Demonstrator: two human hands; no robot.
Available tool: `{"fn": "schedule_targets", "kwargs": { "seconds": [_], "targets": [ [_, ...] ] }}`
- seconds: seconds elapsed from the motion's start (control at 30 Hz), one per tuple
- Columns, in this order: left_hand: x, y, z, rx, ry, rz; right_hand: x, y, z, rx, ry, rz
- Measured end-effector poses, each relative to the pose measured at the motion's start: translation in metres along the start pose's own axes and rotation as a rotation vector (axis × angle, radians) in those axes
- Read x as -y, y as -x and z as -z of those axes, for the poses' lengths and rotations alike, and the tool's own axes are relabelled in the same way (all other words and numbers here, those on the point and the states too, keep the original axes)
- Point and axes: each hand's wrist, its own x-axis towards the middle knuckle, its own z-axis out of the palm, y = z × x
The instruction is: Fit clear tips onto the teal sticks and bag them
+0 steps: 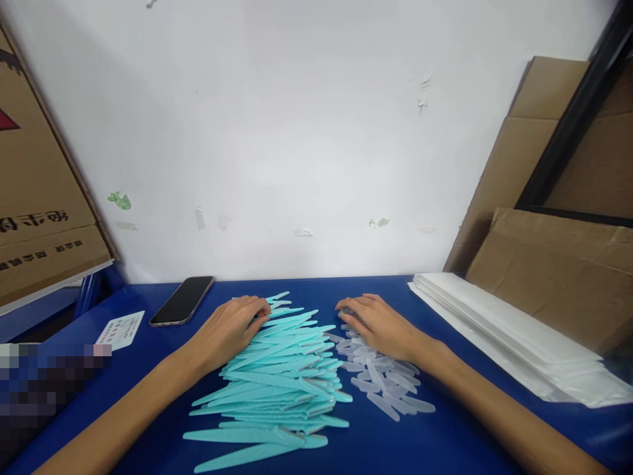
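Note:
A heap of turquoise eyebrow razors (281,382), long and flat with pointed handles, lies across the middle of the table, mostly side by side. At its far left edge my left hand (242,326) has its fingers curled in, thumb and forefinger closed around the handle end of a razor. Right of the heap are many loose, translucent plastic blade covers (383,379). Over the far end of these covers, my right hand (373,323) is closed, with one cover (346,313) between thumb and fingers. The palms of both hands are hidden.
A phone (182,301) and a printed white card (121,330) lie on the blue table (163,409) at left. Folded white sheets (509,336) are stacked at right. Cardboard (554,277) stands on both sides, and a white wall (306,145) rises behind.

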Motion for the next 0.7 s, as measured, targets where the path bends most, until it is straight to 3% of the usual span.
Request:
{"fn": "schedule_targets", "kwargs": {
  "seconds": [0.7],
  "targets": [
    [-0.0019,0.0019,-0.0028,-0.052,0.001,-0.043,0.0029,-0.0032,0.0023,-0.013,0.005,0.095]
  ]
}}
